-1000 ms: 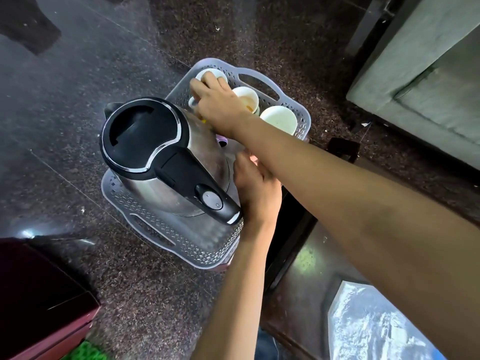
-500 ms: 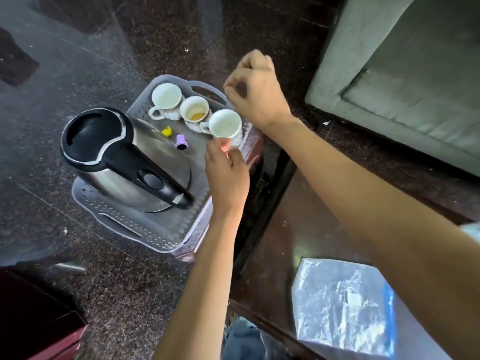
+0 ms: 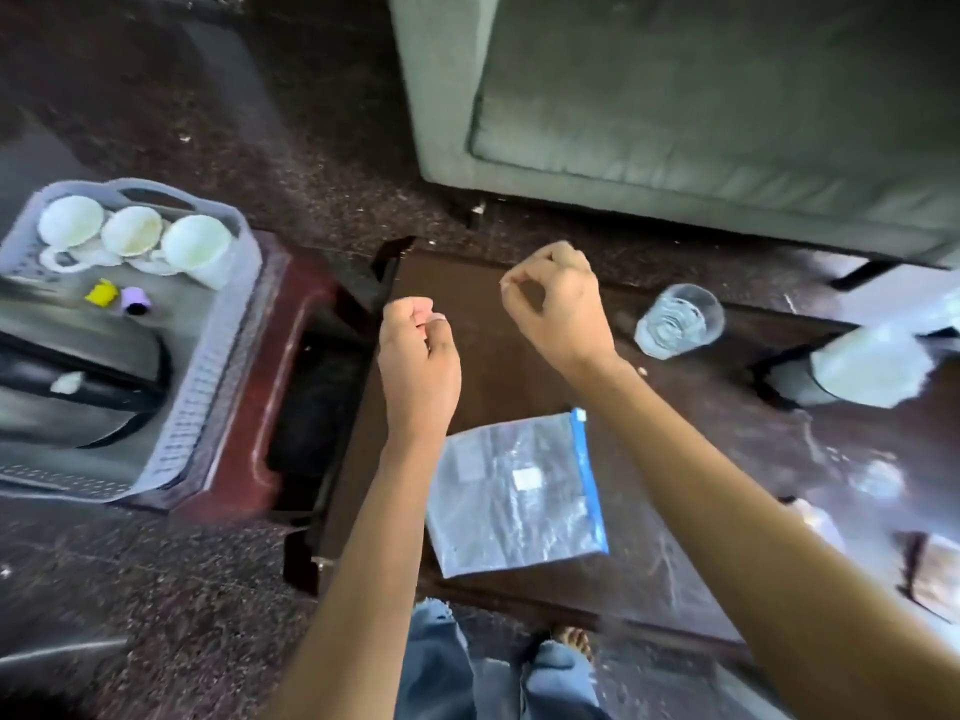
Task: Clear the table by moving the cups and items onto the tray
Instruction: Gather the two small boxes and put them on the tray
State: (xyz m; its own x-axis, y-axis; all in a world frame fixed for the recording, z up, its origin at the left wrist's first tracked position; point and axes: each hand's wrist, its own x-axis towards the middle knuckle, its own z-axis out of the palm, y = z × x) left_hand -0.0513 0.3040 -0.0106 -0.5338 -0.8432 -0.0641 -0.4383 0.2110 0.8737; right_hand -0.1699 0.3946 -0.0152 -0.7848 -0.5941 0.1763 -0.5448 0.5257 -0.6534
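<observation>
A grey plastic tray (image 3: 208,387) rests on a dark red stool at the left. Three white cups (image 3: 130,233) stand in a row at its far end, with a small yellow piece (image 3: 101,292) and a purple piece (image 3: 136,301) beside them, and a steel kettle (image 3: 62,387) fills its near half. My left hand (image 3: 418,361) and right hand (image 3: 558,304) hover over the dark wooden table (image 3: 675,459), fingers curled, holding nothing. A clear glass (image 3: 678,320) stands right of my right hand. A clear zip bag (image 3: 517,493) lies flat below my hands.
A grey-green sofa (image 3: 701,106) stands beyond the table. A pale container (image 3: 867,371) and other blurred clear items sit at the table's right end. A dark gap separates stool and table. My jeans and a bare foot (image 3: 571,641) show at the bottom.
Both hands have drawn back from the tray to above the table. The view has swung right, so the tray now sits at the left and the glass has come into sight.
</observation>
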